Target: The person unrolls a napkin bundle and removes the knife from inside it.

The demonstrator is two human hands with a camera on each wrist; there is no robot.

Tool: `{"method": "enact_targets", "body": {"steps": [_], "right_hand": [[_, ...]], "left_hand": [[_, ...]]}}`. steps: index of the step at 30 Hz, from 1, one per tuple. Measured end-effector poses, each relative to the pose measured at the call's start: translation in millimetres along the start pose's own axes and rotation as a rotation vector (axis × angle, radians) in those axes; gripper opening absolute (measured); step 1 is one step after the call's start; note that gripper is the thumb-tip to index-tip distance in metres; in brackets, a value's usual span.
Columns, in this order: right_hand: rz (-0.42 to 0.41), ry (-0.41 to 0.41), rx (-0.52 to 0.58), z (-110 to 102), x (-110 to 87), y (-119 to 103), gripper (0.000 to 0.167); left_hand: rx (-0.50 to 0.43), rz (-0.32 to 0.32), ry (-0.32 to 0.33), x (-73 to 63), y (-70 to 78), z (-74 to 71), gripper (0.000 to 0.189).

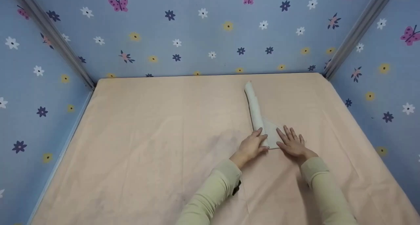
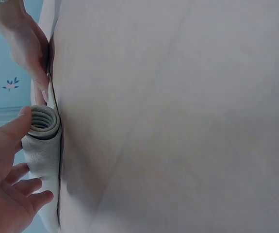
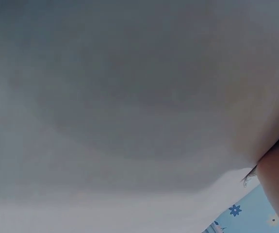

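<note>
A pale grey-green cloth (image 1: 254,108) lies partly rolled on the table, its long roll running away from me at a slight slant. Several spiral layers show at the roll's near end (image 2: 44,119) in the left wrist view. My left hand (image 1: 252,145) rests on the near part of the roll, fingers laid over it and the thumb by its end. To the right, a flat wedge of the cloth (image 1: 271,133) is still unrolled. My right hand (image 1: 293,144) lies with spread fingers at that wedge's right edge. Only a sliver of the right hand (image 3: 277,182) enters the right wrist view.
A beige cover (image 1: 147,136) with soft creases spreads over the table. Blue patterned walls (image 1: 210,31) stand behind it and on both sides, with grey posts (image 1: 55,37) at the corners.
</note>
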State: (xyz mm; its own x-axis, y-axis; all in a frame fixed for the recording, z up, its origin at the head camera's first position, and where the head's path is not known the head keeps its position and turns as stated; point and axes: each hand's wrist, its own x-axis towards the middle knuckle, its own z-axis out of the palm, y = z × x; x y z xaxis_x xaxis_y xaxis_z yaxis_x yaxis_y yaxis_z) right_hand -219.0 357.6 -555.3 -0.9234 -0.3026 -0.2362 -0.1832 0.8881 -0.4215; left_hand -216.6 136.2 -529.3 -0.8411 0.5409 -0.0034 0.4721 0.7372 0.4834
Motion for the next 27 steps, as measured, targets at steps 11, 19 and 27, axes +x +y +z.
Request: {"method": "enact_targets", "body": {"steps": [11,19,27], "right_hand": [[0.026,-0.035,-0.029,2.9,2.3,4.5,0.065],[0.003,-0.003,-0.009,1.6,-2.1,-2.1,0.062],[0.02,0.03,-0.065,3.0,-3.3,-6.7,0.062]], "left_hand": [[0.056,-0.005,0.011,-6.2,-4.8,-2.7,0.055],[0.064,-0.002,0.051,-10.4,-9.4,-2.4,0.053],[0.073,-0.009,0.068,-13.9,-12.3,-2.5,0.052]]}}
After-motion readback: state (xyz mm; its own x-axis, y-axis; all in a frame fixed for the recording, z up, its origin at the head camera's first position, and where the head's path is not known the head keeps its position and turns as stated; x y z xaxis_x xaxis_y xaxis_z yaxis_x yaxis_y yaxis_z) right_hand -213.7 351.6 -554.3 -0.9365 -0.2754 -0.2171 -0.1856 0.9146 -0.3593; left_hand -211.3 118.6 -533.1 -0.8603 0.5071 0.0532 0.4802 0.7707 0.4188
